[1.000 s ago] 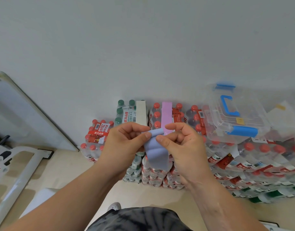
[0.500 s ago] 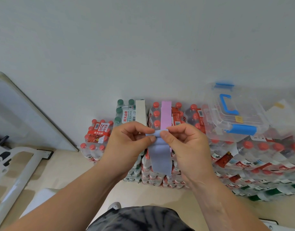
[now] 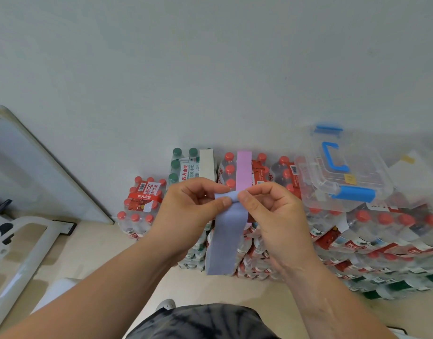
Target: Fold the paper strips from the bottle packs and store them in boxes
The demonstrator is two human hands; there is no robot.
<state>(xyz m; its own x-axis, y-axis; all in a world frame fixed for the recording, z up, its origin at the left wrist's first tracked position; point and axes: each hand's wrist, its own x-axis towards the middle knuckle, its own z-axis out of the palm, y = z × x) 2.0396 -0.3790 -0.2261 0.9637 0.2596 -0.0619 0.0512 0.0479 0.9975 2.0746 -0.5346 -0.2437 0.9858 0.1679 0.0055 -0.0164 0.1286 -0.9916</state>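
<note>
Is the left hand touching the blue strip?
Touching. The head view shows the left hand pinching the top of the blue strip between thumb and fingers.

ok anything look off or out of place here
Nothing looks spilled or damaged. The clear plastic box with blue handle sits slanted on the shrink-wrapped bottle packs, though the wide lens may exaggerate that. The lavender paper strip, pinched by left hand and right hand, hangs loose.

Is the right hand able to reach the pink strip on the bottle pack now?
Probably yes for reach: the pink strip lies uncovered just beyond the right hand. But its fingers pinch the blue strip together with the left hand, so it is not free.
</note>
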